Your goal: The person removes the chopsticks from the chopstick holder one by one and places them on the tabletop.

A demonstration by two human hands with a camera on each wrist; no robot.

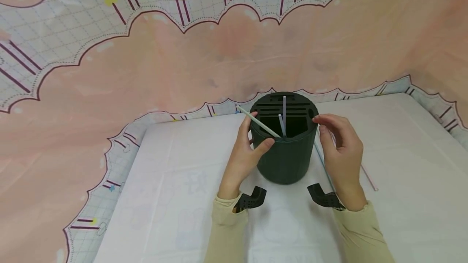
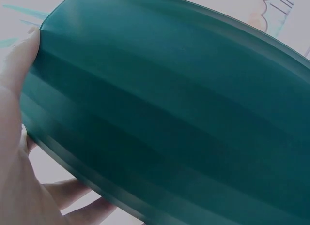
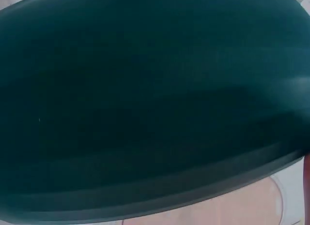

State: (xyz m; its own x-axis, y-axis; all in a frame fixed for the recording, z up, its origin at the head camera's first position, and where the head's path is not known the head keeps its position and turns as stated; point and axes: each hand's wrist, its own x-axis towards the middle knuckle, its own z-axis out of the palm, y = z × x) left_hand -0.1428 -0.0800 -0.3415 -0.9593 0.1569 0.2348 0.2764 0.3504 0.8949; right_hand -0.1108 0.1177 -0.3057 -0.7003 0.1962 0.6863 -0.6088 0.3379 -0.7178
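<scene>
Sticks [image 1: 284,111], three, already lean inside the holder [image 1: 283,157] toward the far edge of the table [image 1: 183,198]; blue stick [image 1: 324,165] and pink stick [image 1: 369,178] remain outside. Left hand [image 1: 245,153] grasps the holder; right hand [image 1: 343,149] touches its rim, grip unclear.

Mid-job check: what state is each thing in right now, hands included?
Dark green pen holder: upright, open-topped
Left hand: gripping the pen holder
Right hand: fingertips at right rim, grip unclear
Pale green stick: slanted across the opening, upper end past left rim
Taller purple stick: standing inside
Shorter purple stick: standing inside
Blue stick: lying flat, partly hidden
Pink stick: lying flat, partly hidden
White table cover: faintly creased
</scene>
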